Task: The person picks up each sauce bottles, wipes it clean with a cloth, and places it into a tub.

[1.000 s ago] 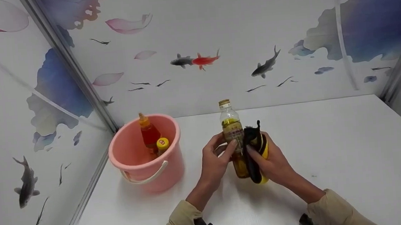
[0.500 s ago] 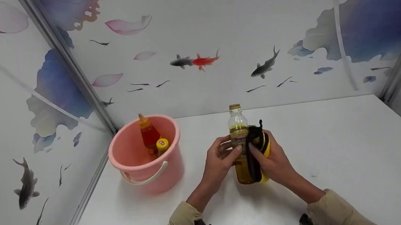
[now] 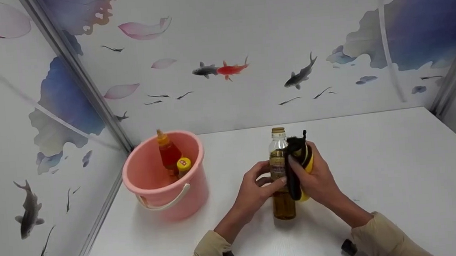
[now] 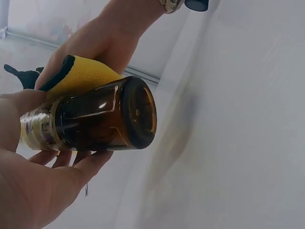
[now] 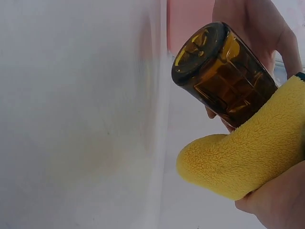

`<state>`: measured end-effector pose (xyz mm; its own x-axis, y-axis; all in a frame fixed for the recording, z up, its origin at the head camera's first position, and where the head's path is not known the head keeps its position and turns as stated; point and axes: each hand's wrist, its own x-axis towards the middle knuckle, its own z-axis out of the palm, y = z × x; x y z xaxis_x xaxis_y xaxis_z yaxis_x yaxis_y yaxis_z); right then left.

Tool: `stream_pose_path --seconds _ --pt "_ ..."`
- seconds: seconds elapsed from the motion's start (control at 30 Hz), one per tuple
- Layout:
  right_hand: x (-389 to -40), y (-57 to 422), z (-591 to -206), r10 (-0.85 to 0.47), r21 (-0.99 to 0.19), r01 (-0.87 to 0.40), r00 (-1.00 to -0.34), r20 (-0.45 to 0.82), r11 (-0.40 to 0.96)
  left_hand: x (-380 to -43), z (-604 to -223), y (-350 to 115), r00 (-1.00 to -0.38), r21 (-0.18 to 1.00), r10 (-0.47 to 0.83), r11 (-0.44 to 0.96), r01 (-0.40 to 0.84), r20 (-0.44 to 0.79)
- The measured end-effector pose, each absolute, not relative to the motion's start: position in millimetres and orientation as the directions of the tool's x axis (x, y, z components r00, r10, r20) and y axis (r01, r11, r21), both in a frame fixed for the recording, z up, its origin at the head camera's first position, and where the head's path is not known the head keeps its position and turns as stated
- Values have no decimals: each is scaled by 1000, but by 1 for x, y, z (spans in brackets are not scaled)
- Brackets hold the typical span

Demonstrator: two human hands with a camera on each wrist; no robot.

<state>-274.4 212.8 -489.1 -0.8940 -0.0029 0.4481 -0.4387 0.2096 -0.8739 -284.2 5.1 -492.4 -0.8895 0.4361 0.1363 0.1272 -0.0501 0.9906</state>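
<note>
My left hand point(image 3: 255, 189) grips a glass bottle point(image 3: 284, 207) by its labelled middle, thumb on the near side. The bottle has a gold cap and holds amber-yellow liquid. It stands nearly upright in the air, and its brown base point(image 4: 139, 114) shows in the left wrist view, apart from the tabletop. My right hand point(image 3: 321, 179) holds a folded cloth point(image 3: 294, 179), yellow and fuzzy with a black edge and a small loop, against the bottle's right side. In the right wrist view the yellow cloth point(image 5: 252, 152) lies along the bottle point(image 5: 233, 78), covering part of it.
A pink bucket point(image 3: 193, 202) with a white handle stands left of my hands. Inside it are a red squeeze bottle point(image 3: 170, 155) with an orange nozzle and a yellow-capped container point(image 3: 184, 166). Printed wall panels point(image 3: 226, 107) border the white table point(image 3: 399, 179) at the back and left.
The bottle has moved right and toward me, going from slightly tilted to nearly upright. Both hands shift a little to the right with it, and the cloth stays against its side.
</note>
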Motion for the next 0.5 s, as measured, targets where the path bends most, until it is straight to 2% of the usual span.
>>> stream_pose_path --seconds 0.5 --pt "-270 203 -494 -50 -906 -382 -924 380 181 -284 -486 7 -942 984 288 -97 151 173"
